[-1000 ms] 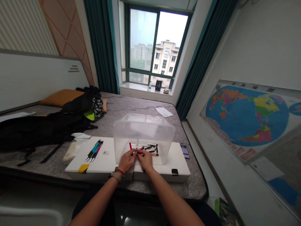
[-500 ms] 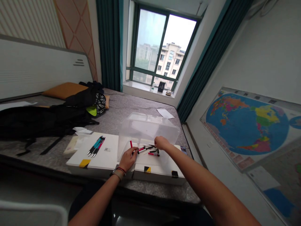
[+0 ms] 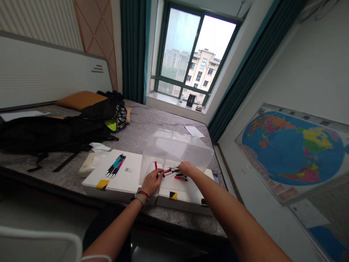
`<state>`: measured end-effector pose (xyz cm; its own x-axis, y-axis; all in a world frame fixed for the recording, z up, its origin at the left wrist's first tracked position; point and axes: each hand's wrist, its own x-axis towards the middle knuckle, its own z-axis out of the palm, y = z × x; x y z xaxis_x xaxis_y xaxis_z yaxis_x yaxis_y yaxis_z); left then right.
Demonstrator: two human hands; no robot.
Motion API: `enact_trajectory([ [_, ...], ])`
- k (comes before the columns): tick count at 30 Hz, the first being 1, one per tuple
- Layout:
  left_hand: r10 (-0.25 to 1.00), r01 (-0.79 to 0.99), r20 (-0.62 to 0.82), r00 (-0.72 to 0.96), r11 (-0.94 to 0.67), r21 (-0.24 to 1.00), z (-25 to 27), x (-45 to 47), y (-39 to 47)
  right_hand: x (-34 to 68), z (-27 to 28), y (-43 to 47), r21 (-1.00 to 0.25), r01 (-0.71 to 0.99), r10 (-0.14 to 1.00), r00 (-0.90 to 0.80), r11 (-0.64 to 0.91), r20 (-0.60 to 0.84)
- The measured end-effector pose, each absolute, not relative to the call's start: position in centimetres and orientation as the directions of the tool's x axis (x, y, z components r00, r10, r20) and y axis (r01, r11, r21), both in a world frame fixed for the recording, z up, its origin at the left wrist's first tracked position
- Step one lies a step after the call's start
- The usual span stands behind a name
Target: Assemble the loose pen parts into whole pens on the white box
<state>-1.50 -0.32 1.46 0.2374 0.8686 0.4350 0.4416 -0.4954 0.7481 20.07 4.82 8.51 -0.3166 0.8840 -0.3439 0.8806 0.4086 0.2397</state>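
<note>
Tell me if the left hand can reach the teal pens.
Probably yes: the teal pens lie uncovered on the white box. The side of the clear bin seems to stand between, but the left hand could draw back around it.

The left hand (image 3: 152, 183) is positioned at the left end of the loose pen parts (image 3: 171, 171), the right hand (image 3: 187, 168) at their far right side; the grip of each is unclear. A transparent container (image 3: 180, 147) rests on the adjoining left white box (image 3: 124, 181) and right white box (image 3: 188, 192). Pens (image 3: 116, 166) lie side by side on the former, tips toward the person.
</note>
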Motion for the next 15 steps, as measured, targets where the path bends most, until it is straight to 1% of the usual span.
enact_trajectory([
  [4,0.869,0.443,0.434,0.236,-0.494,0.748,1.5,-1.5,-0.3,19.7,7.8,4.8,0.256,0.868,0.879,-0.328,0.425,-0.346],
  [9,0.867,0.445,0.439,0.236,-0.498,0.744,1.7,-1.5,-0.3,19.7,6.8,4.8,0.329,0.798,0.847,-0.385,0.506,-0.367],
  [15,0.867,0.431,0.442,0.231,-0.499,0.752,2.0,-1.5,-0.5,20.3,6.4,4.8,0.336,0.775,0.832,-0.412,0.535,-0.372],
])
